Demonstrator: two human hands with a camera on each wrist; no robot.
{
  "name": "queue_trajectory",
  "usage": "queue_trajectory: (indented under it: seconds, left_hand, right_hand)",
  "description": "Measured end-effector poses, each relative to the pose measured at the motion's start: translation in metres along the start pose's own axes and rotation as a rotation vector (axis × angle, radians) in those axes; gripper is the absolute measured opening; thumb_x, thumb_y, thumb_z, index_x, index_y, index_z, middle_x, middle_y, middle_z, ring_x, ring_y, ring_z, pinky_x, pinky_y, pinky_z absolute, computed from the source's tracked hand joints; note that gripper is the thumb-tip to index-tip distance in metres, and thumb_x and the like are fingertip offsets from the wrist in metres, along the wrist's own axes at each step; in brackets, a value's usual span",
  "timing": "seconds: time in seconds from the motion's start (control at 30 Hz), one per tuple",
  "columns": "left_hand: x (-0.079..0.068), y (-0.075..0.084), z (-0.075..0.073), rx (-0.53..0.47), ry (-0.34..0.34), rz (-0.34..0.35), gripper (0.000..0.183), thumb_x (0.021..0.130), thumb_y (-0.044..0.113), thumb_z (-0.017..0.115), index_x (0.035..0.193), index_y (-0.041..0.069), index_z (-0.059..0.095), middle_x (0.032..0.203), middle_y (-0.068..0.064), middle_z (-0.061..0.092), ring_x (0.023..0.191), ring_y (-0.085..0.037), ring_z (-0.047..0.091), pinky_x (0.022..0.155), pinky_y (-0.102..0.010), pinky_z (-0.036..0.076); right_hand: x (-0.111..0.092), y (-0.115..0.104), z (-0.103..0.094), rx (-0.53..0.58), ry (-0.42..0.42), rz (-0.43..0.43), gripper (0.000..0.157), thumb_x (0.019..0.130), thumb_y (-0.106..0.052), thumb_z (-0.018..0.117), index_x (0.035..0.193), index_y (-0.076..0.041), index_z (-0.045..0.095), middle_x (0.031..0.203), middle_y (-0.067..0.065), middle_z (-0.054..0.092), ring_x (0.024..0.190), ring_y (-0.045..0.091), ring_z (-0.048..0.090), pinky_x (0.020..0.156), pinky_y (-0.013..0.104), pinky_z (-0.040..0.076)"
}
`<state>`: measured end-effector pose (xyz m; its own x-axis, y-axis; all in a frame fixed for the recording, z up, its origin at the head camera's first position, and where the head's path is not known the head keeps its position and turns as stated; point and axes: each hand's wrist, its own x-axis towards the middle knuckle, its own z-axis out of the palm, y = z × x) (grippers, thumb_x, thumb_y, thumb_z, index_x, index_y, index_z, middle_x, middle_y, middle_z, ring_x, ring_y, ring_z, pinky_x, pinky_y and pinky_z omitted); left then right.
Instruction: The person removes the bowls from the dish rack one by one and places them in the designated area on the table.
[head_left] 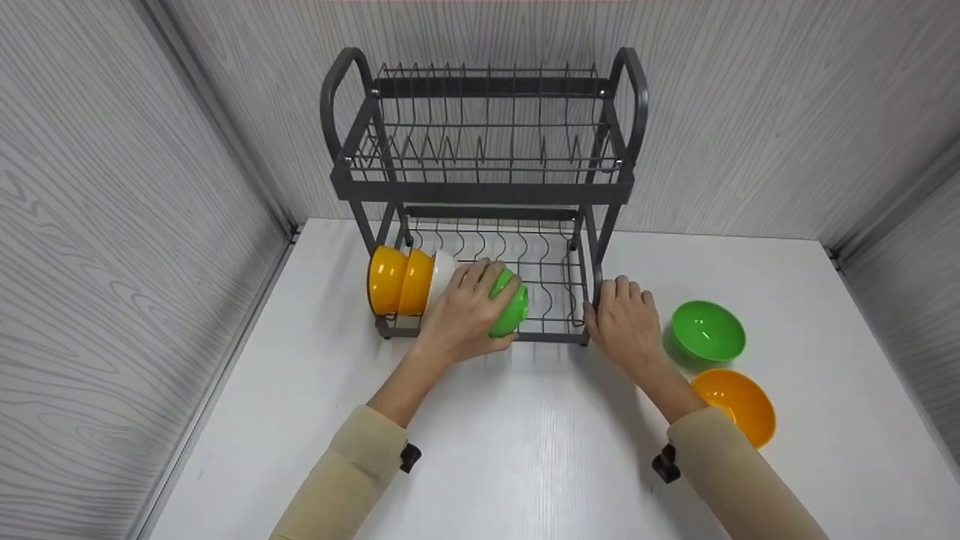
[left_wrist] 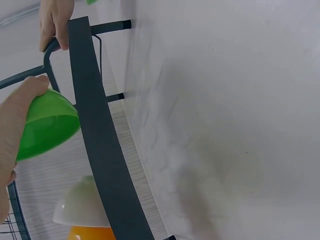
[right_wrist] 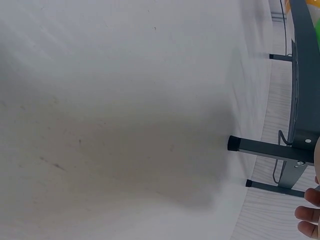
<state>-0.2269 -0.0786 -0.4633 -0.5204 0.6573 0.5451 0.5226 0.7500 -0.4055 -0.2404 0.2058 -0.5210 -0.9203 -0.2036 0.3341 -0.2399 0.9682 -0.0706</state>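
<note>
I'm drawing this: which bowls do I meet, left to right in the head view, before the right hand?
Orange bowl, another orange bowl, white bowl, green bowl in the left hand, then the right hand.

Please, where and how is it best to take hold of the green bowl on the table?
Probably by the rim of the green bowl, at its right edge, coming from above and the right. It stands open side up, so the rim is exposed to a pinch; the orange bowl lies close on its near side and the right grip near its left.
</note>
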Motion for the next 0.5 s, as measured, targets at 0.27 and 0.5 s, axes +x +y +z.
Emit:
queue_trajectory:
  seconds: [0.27,0.5]
  left_hand:
    - [-0.002,0.009,-0.007,-0.025,0.063,0.015,0.083,0.072,0.071,0.081,0.134,0.019,0.065,0.133,-0.012,0.065,0.120,-0.030,0.065,0.100,-0.040,0.058]
    - [-0.002,0.017,-0.012,-0.035,0.079,0.024,0.082,0.073,0.072,0.080,0.134,0.020,0.066,0.133,-0.011,0.066,0.121,-0.029,0.065,0.100,-0.040,0.059]
  right_hand:
    - [-0.001,-0.001,-0.001,0.000,0.012,-0.008,0.039,0.107,-0.035,0.052,0.109,0.004,0.052,0.098,0.021,0.055,0.090,0.042,0.059,0.080,0.052,0.051]
    - [-0.001,-0.001,-0.002,-0.013,0.000,-0.005,0.041,0.107,-0.036,0.051,0.111,0.004,0.052,0.098,0.020,0.055,0.091,0.041,0.059,0.080,0.051,0.051]
